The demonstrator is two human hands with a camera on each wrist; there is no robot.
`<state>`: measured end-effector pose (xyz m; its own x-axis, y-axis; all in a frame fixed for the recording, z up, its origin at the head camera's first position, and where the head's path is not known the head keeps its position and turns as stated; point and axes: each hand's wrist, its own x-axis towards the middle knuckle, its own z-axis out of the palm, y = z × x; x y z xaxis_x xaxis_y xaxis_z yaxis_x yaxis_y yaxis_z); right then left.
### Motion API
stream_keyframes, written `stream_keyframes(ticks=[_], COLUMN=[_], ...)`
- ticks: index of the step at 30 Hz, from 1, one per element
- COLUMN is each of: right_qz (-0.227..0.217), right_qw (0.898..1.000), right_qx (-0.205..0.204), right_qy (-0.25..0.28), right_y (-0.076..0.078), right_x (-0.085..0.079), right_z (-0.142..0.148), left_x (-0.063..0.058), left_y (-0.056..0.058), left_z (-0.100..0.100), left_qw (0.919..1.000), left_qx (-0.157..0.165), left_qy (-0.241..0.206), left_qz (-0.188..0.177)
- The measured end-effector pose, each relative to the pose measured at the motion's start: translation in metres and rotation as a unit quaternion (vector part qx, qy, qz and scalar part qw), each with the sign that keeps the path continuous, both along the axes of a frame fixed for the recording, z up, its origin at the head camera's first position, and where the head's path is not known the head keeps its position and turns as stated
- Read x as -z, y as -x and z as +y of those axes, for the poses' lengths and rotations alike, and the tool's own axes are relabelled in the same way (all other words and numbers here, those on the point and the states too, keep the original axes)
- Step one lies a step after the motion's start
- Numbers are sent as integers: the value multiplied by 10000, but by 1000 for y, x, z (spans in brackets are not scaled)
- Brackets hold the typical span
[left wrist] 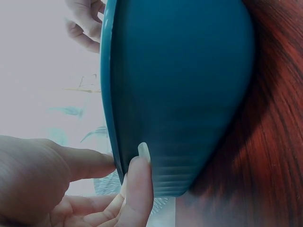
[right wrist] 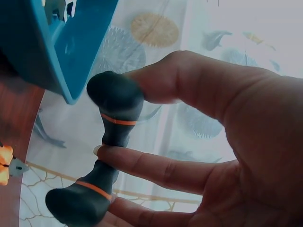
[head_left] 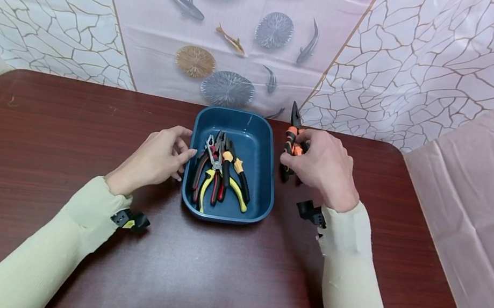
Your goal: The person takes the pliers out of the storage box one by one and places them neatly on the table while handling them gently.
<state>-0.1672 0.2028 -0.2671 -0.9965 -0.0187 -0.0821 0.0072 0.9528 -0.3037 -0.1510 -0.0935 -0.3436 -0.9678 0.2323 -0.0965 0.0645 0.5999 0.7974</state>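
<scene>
Across the top of the frame, a pale backdrop cloth (head_left: 157,46) with gold crackle lines at both sides and printed fish and round fans in the middle. Below, filling most of the frame, a dark red-brown table (head_left: 41,152) with visible grain and a soft sheen in the lower middle. Near the centre, a blue tray (head_left: 253,158) with rounded corners. Inside, mostly in its left half, a loose cluster of pliers (head_left: 214,165), with grips in yellow, red and black and with jaws toward the top of the frame. At the tray's left side, left of centre, a left hand (head_left: 156,155), with thumb and fingers pinching the rim. Right of centre, just beyond the tray's right side, a right hand (head_left: 324,161), clamped between thumb and fingers on orange-and-black pliers (head_left: 290,139), with the dark tip toward the top of the frame. In the right wrist view, at the lower left edge, an orange-and-grey object (right wrist: 5,164), largely cut off. On both forearms, in the lower left and lower right, pale sleeves (head_left: 52,236).
</scene>
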Motion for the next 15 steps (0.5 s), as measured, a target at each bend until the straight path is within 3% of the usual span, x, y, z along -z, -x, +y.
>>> stream_keyframes(ticks=[5,15], right_qz=[108,-140], right_qw=[9999,9994], right_qx=[34,270], right_qy=[76,168], right_y=[2,8], right_x=[0,-1], right_z=[7,23], left_x=[-1,-2], left_y=[-1,-1], left_z=[0,1], left_qw=[10000,10000], left_qx=[-16,5], left_qy=[34,53], left_qz=[-42,-4])
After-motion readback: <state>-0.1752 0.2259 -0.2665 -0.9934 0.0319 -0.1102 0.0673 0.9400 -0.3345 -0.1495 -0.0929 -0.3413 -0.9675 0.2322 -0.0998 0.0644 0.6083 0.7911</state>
